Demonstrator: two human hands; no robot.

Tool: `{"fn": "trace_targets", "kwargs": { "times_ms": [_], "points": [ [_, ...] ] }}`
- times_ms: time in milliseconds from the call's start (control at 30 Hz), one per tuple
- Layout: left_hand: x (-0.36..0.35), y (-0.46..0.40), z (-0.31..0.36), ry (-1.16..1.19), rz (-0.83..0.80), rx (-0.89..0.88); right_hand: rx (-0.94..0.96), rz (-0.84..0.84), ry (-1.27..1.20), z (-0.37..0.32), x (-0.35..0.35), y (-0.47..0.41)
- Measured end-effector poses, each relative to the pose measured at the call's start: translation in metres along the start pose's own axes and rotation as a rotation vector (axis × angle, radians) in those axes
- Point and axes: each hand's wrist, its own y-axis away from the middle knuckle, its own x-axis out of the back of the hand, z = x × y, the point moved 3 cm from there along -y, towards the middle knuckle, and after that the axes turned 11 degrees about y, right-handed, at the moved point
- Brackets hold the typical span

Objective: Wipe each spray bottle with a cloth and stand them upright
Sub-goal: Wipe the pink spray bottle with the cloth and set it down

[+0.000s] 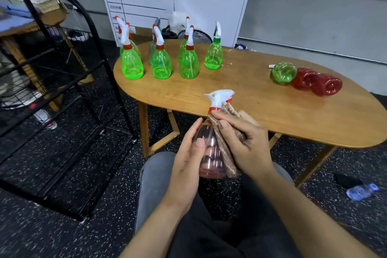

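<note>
Pale pink spray bottle (pixel 210 151) upright over the lap, just short of the wooden table (pixel 261 111) edge, white trigger head above the fingertips, left hand (pixel 186 159) cupping its side with fingers curled round it. Brown checked cloth (pixel 225 148) pinned against the bottle under the curled fingers of the right hand (pixel 245 142). Well beyond the fingers, green bottles (pixel 161 63) standing in a cluster; off to the right, one green and two red bottles (pixel 316 82) lying down, touching.
</note>
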Motion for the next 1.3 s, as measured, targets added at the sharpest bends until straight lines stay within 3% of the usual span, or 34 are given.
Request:
{"fn": "trace_targets", "kwargs": {
  "times_ms": [133, 300, 367, 467, 600, 700, 767, 933, 1033, 1300],
  "points": [
    [0.001, 0.001, 0.000, -0.006, 0.035, -0.037, 0.116, -0.001, 0.124, -0.007, -0.001, 0.017],
    [0.001, 0.001, 0.002, 0.025, 0.079, -0.023, 0.533, -0.113, 0.323, -0.015, -0.001, 0.050],
    [0.000, 0.002, 0.002, 0.024, 0.075, -0.021, 0.591, -0.111, 0.351, -0.016, 0.003, 0.050],
    [0.001, 0.001, -0.001, -0.005, 0.057, -0.032, 0.493, -0.049, 0.341, -0.014, 0.007, 0.033],
    [0.000, 0.002, 0.000, -0.030, 0.059, -0.034, 0.164, 0.011, 0.183, -0.005, 0.006, 0.008],
    [0.001, 0.002, 0.001, -0.038, 0.062, -0.043, 0.049, 0.027, 0.119, -0.004, 0.002, 0.009],
    [0.002, 0.001, 0.000, -0.033, 0.068, -0.051, 0.074, 0.020, 0.131, -0.009, 0.000, 0.017],
    [0.007, -0.001, -0.003, -0.017, 0.080, -0.047, 0.394, -0.082, 0.263, -0.018, -0.001, 0.045],
    [0.005, -0.001, -0.001, -0.036, 0.093, -0.040, 0.460, -0.082, 0.291, -0.015, 0.003, 0.041],
    [0.003, 0.001, -0.005, -0.017, 0.076, -0.040, 0.082, 0.031, 0.172, 0.002, 0.006, 0.007]
  ]
}}
